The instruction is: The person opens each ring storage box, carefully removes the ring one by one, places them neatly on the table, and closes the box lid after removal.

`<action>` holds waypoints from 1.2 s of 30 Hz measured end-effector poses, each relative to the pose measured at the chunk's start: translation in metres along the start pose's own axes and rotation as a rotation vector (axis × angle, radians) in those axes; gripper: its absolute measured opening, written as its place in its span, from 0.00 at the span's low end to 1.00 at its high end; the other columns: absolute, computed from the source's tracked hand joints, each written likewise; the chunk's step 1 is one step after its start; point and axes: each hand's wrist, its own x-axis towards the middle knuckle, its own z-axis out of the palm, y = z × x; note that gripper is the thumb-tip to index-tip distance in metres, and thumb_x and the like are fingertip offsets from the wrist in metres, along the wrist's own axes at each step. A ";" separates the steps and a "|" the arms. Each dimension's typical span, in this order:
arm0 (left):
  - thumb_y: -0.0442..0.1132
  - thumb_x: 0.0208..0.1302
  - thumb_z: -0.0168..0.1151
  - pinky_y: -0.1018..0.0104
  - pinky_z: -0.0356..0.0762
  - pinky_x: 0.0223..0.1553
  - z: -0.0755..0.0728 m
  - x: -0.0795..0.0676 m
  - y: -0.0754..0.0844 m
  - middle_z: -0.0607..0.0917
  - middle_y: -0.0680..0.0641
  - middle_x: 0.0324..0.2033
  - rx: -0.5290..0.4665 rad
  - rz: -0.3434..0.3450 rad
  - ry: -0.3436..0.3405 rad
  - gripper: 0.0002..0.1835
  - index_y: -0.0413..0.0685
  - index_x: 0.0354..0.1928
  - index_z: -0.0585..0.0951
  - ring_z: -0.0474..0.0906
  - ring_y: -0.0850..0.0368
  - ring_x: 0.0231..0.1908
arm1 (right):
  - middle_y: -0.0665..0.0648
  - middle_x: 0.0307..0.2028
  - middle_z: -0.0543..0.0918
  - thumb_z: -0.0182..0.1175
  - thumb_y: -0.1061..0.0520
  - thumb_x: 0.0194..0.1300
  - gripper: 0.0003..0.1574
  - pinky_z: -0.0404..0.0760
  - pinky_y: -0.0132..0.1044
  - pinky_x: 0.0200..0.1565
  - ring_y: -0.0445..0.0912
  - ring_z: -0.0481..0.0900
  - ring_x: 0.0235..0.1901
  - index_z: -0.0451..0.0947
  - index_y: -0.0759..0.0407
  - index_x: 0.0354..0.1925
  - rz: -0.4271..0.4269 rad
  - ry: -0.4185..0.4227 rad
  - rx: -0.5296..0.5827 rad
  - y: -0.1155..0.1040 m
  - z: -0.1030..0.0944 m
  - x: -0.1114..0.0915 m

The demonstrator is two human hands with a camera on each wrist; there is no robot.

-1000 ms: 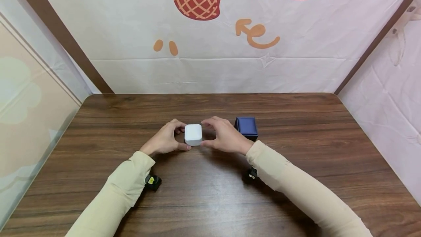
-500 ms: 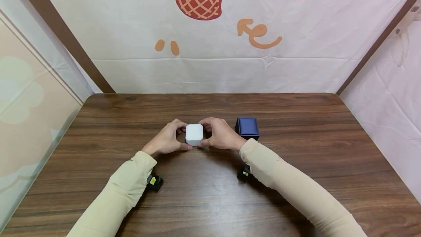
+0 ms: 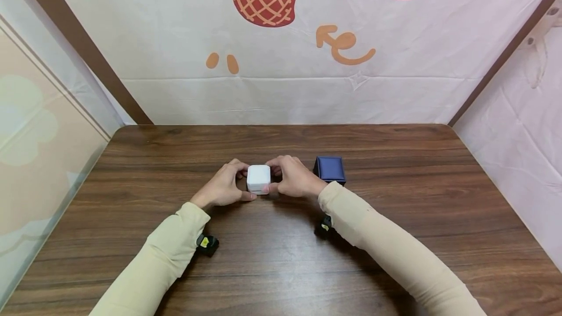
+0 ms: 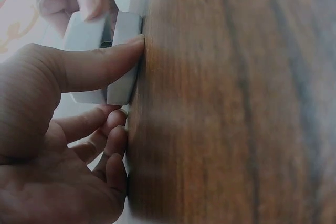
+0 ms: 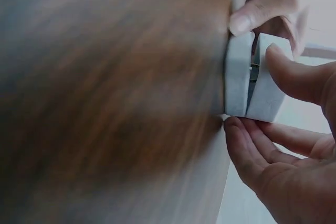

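Note:
A small white ring box (image 3: 259, 176) stands on the table between both hands. Its lid (image 5: 269, 90) is raised a little from the base (image 5: 238, 74), leaving a narrow wedge-shaped gap. My left hand (image 3: 224, 184) grips the base from the left, thumb in front and fingers behind. From the right, my right hand (image 3: 294, 178) holds the lid with its thumb on the front face and its fingers at the back. The left wrist view shows the right thumb (image 4: 90, 1) on the lid. What lies inside the box is hidden.
A dark blue box (image 3: 331, 168) stands on the wooden table (image 3: 281, 257), just right of and behind the right wrist. A printed white cloth (image 3: 281, 96) hangs behind the table's far edge. Black wrist cameras sit under both sleeves.
My right hand came in from the right and took hold of the white ring box's lid. The lid has lifted slightly from the base. The left hand has stayed in place.

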 end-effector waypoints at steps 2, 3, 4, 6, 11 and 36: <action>0.36 0.48 0.82 0.52 0.71 0.51 0.000 0.000 0.000 0.78 0.41 0.44 -0.005 -0.002 0.000 0.31 0.30 0.52 0.80 0.73 0.45 0.47 | 0.60 0.46 0.86 0.74 0.62 0.60 0.29 0.82 0.38 0.49 0.49 0.85 0.46 0.78 0.69 0.58 0.029 -0.026 0.063 0.000 -0.003 0.002; 0.36 0.48 0.82 0.52 0.71 0.52 0.000 -0.001 0.000 0.78 0.41 0.44 -0.008 -0.002 0.001 0.31 0.29 0.52 0.80 0.73 0.44 0.47 | 0.60 0.46 0.86 0.73 0.62 0.61 0.28 0.82 0.37 0.49 0.50 0.85 0.46 0.79 0.70 0.58 0.042 -0.040 0.104 -0.001 -0.005 0.003; 0.36 0.48 0.82 0.52 0.71 0.52 0.000 -0.001 0.000 0.78 0.41 0.44 -0.011 0.000 0.002 0.31 0.29 0.52 0.79 0.73 0.44 0.47 | 0.61 0.45 0.86 0.72 0.63 0.62 0.26 0.82 0.37 0.48 0.49 0.85 0.46 0.79 0.70 0.57 0.059 -0.053 0.148 -0.001 -0.006 0.004; 0.36 0.47 0.82 0.51 0.71 0.52 0.000 -0.001 0.000 0.78 0.41 0.44 -0.012 0.001 0.004 0.31 0.29 0.52 0.79 0.73 0.44 0.47 | 0.62 0.45 0.86 0.71 0.63 0.64 0.24 0.82 0.36 0.48 0.49 0.84 0.45 0.79 0.71 0.56 0.094 -0.075 0.235 -0.001 -0.010 0.006; 0.34 0.47 0.82 0.52 0.71 0.52 0.002 -0.001 0.001 0.78 0.40 0.44 -0.006 -0.006 0.003 0.30 0.29 0.52 0.80 0.73 0.44 0.47 | 0.61 0.47 0.85 0.67 0.59 0.68 0.25 0.80 0.38 0.51 0.46 0.82 0.46 0.77 0.72 0.59 0.201 -0.105 0.382 0.002 -0.014 0.009; 0.34 0.47 0.82 0.50 0.71 0.54 0.002 0.000 0.003 0.77 0.37 0.45 -0.043 -0.048 0.006 0.31 0.28 0.51 0.78 0.73 0.43 0.48 | 0.58 0.44 0.87 0.71 0.49 0.64 0.27 0.82 0.39 0.47 0.46 0.84 0.45 0.83 0.67 0.53 0.257 0.136 0.161 -0.011 0.002 -0.014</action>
